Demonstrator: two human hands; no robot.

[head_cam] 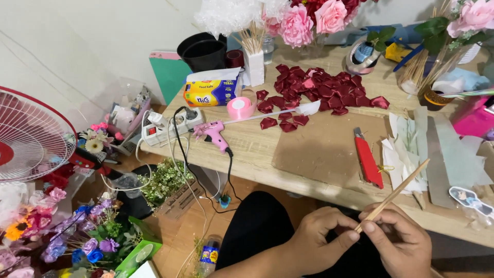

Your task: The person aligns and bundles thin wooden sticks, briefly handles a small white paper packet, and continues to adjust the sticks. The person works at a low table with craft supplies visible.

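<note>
Hands: left hand [321,234] and right hand [399,239] pinch wooden stick [393,195] (lower end hidden) | wrists cut off

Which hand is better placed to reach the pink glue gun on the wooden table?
Probably the left hand. The pink glue gun lies on the left part of the wooden table, on that hand's side. The right hand pinches the thin wooden stick, which the left fingertips also touch.

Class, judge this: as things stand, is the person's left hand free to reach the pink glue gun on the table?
Probably not at once: the left hand pinches the wooden stick with the right hand. The tabletop path to the glue gun looks clear.
</note>
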